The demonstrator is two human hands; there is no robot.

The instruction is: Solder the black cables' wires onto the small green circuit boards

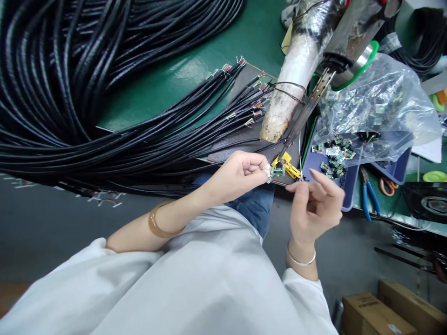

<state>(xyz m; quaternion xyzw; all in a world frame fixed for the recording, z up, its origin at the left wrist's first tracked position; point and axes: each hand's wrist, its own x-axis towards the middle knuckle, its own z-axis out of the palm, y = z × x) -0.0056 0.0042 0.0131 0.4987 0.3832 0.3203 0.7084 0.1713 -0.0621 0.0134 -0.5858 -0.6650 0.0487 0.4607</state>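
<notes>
My left hand [246, 174] is closed in a pinch on the wired end of a black cable, beside a small green circuit board [278, 171]. Right of the board, my right hand [314, 202] pinches a thin white wire [300, 153] that runs upward. A yellow holder [291, 168] lies just behind the board, between my hands. The tip of a soldering iron [307, 109] points down at the holder and board from above. Near it hangs a whitish wrapped tube [284, 97]. Black cables [167, 130] with stripped coloured ends spread out left of the tube.
A purple tray [314, 163] holds several small circuit boards [337, 156], with a clear plastic bag [377, 102] over it. Blue-handled pliers [369, 197] and orange-handled scissors [387, 186] lie at the right. Large black cable coils [63, 60] fill the upper left. Cardboard boxes [373, 314] stand below right.
</notes>
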